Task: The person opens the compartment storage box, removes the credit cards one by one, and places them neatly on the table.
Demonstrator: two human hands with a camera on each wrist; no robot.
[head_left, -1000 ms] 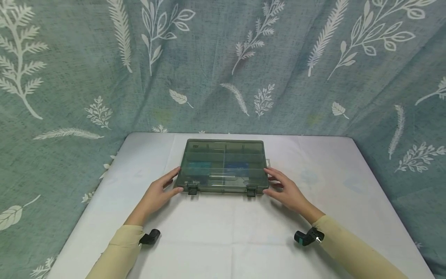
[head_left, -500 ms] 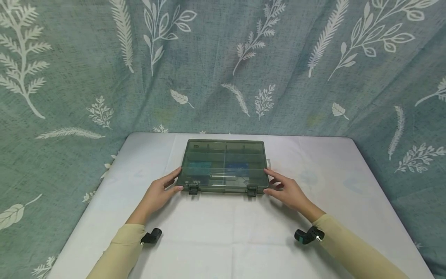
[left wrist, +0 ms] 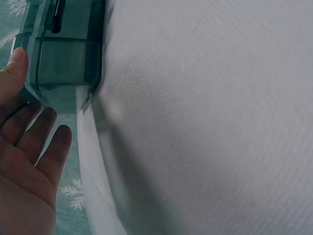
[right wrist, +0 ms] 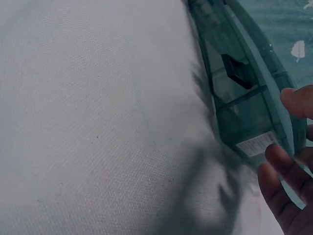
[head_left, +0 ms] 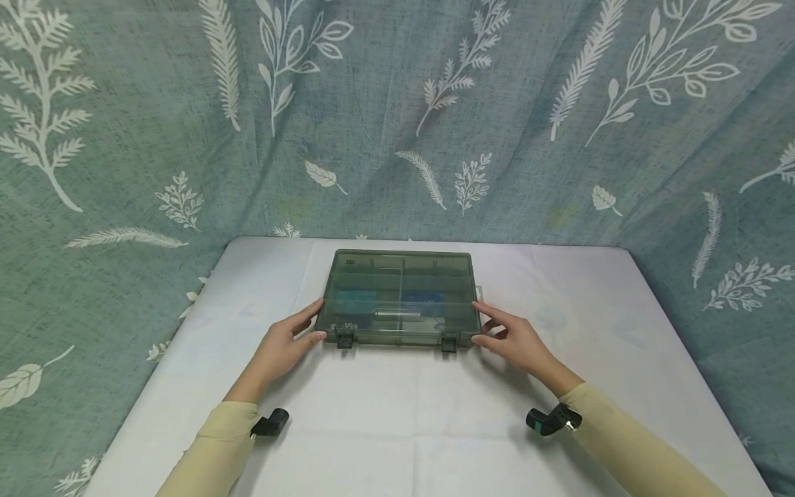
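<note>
A translucent dark green compartment box with its lid down lies on the white-covered table. Two dark latches are on its front side; one latch shows closely in the right wrist view, near a white label. Blue and teal shapes show dimly through the lid. My left hand touches the box's left end, thumb at the front corner, the other fingers relaxed along the side. At the opposite end, my right hand touches in the same manner, with several fingers spread loosely off the box in the right wrist view.
The white cloth covers the table, whose back edge lies just behind the box. A blue-green leaf-patterned curtain hangs behind and at both sides. Black wrist cameras sit by each sleeve, the left one and the right one.
Hardly anything differs: the box and both hands sit a few pixels further right in the head view, and the curtain pattern has shifted slightly too. Both hands keep touching the box.
</note>
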